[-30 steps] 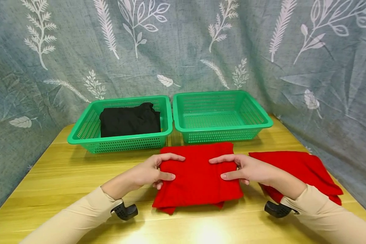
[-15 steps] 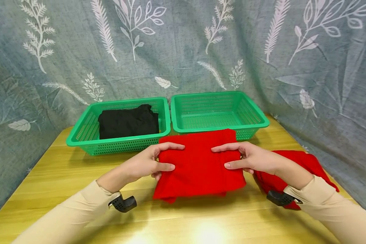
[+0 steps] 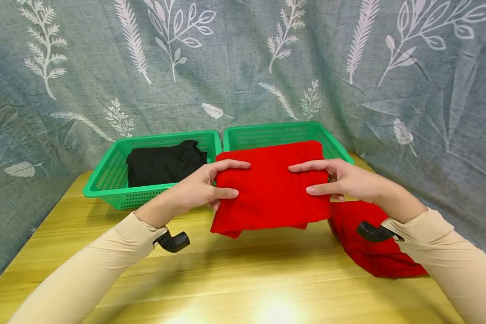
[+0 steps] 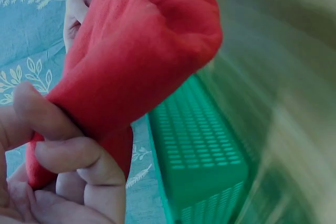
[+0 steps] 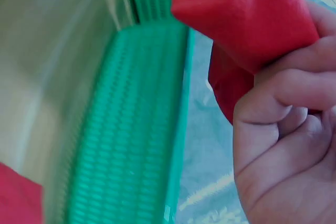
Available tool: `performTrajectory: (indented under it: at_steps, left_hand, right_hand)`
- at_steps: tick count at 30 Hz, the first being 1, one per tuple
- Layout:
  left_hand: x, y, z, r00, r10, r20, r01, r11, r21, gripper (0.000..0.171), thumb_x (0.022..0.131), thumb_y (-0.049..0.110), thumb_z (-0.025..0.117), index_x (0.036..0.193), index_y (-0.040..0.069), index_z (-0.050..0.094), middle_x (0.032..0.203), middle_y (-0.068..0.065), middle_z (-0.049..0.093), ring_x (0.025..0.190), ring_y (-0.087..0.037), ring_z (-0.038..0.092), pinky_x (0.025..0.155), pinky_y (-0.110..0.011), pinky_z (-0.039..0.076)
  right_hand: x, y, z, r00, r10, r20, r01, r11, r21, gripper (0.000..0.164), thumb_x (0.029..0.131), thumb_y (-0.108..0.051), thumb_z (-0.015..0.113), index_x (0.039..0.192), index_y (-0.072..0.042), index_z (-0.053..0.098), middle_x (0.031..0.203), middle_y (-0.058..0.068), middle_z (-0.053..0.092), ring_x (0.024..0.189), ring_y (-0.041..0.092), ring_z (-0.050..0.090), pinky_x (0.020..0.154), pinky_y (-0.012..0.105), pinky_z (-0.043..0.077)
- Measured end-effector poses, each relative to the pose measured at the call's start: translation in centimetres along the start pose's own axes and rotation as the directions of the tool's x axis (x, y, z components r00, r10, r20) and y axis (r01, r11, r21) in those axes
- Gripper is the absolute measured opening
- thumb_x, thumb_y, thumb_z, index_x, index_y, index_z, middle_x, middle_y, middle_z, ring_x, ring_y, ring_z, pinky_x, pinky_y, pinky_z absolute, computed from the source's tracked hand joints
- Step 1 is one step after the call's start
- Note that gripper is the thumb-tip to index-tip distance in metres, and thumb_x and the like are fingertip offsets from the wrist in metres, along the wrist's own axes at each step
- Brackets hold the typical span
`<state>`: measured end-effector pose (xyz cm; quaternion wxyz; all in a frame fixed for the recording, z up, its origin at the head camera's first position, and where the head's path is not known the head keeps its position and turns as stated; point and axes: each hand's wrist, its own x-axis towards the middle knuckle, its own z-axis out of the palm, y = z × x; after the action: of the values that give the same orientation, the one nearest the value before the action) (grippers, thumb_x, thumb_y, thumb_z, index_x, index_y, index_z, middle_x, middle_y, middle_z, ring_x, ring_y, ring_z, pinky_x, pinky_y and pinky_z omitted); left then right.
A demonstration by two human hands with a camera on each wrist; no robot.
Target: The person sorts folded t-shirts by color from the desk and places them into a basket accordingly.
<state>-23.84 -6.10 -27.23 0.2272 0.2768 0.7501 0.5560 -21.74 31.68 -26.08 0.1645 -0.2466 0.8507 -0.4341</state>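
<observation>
A folded red cloth (image 3: 273,189) hangs above the table between both hands, covering much of the right green basket (image 3: 267,130) in the head view. My left hand (image 3: 204,186) grips its left side, thumb and index finger on top and other fingers beneath. On the opposite side, my right hand (image 3: 350,180) pinches the cloth the same way. In the left wrist view the curled fingers (image 4: 79,156) hold the layered fold of red cloth (image 4: 131,61). Bent fingers (image 5: 283,108) clasp the other end in the right wrist view.
The left green basket (image 3: 125,198) holds folded black cloth (image 3: 166,164). Another red cloth (image 3: 368,243) lies on the wooden table (image 3: 227,279) at the right, partly behind the right forearm. A patterned fabric backdrop (image 3: 235,67) rises behind the baskets.
Both hands have lifted the folded red cloth off the table, raising it up and forward until it overlaps the right basket in the head view. Their grip looks unchanged.
</observation>
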Motion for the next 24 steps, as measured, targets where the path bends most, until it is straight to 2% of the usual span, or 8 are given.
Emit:
performTrajectory:
  at_steps: [5, 12, 20, 24]
  left_hand:
    - [1.7, 0.9, -0.6, 1.0, 0.011, -0.022, -0.011, 1.0, 0.012, 0.06, 0.102, 0.009, 0.073, 0.153, 0.035, 0.056, 0.137, -0.012, 0.065, 0.057, -0.024, 0.049, 0.057, -0.029, 0.048]
    - [3.4, 1.4, -1.5, 0.997, 0.017, -0.078, -0.016, 1.0, 0.015, 0.056, 0.103, 0.01, 0.073, 0.152, 0.031, 0.057, 0.13, -0.013, 0.065, 0.057, -0.026, 0.048, 0.057, -0.031, 0.049]
    - [6.7, 1.9, -2.3, 0.989, 0.012, -0.15, -0.009, 1.0, 0.021, 0.053, 0.103, 0.011, 0.073, 0.15, 0.03, 0.059, 0.117, -0.011, 0.07, 0.059, -0.022, 0.048, 0.059, -0.03, 0.047]
    - [8.2, 2.0, -2.8, 0.984, 0.027, -0.176, -0.023, 0.999, 0.029, 0.051, 0.103, 0.011, 0.073, 0.149, 0.029, 0.061, 0.107, -0.008, 0.072, 0.058, -0.021, 0.046, 0.057, -0.029, 0.045]
  right_hand:
    - [0.7, -0.4, -2.2, 1.0, 0.017, -0.021, -0.018, 0.999, -0.032, 0.059, 0.103, -0.022, 0.075, 0.158, -0.027, 0.054, 0.054, -0.004, 0.029, 0.047, 0.023, 0.032, 0.051, 0.035, 0.043]
    - [2.0, -0.3, -3.9, 0.996, 0.056, -0.07, -0.061, 0.996, -0.068, 0.056, 0.102, -0.026, 0.076, 0.155, -0.03, 0.058, 0.054, -0.006, 0.036, 0.05, 0.019, 0.036, 0.056, 0.033, 0.044]
    - [3.7, 0.2, -6.0, 0.98, 0.115, -0.162, -0.118, 0.993, -0.008, 0.054, 0.101, -0.025, 0.078, 0.152, -0.028, 0.06, 0.055, -0.007, 0.033, 0.052, 0.015, 0.033, 0.054, 0.029, 0.037]
    - [4.7, 0.6, -7.0, 0.969, 0.137, -0.206, -0.14, 0.99, 0.0, 0.053, 0.1, -0.025, 0.079, 0.15, -0.028, 0.061, 0.053, -0.007, 0.036, 0.051, 0.014, 0.035, 0.055, 0.028, 0.039]
